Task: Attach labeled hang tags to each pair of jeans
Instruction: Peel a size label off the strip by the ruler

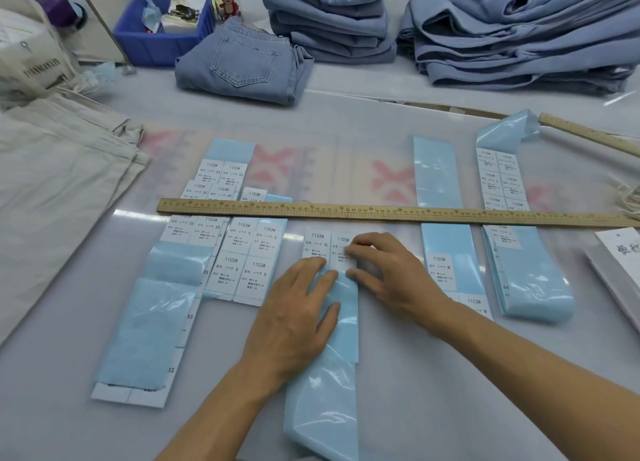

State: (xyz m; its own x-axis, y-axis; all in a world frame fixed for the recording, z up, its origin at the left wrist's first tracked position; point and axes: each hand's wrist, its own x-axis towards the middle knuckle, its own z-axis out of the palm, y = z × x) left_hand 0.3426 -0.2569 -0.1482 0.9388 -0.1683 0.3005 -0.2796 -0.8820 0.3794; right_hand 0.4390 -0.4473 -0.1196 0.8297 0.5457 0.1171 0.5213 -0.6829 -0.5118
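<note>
Jeans stacks sat at twelve to one o'clock, one folded pair at eleven; a ruler crossed the table; the left hand lay flat, fingers spread, on the blue strip; right fingers pinched an XL label.

Two hands, two wooden rulers, six label strips (blue-backed), three jeans stacks, one blue bin

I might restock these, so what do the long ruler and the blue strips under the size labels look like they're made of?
The long ruler looks like unfinished wood: tan, matte, with printed markings. The blue backing strip looks like glossy coated release paper or thin plastic film: it shows glare and curls where it is loose. Which of the two is unclear.
</note>
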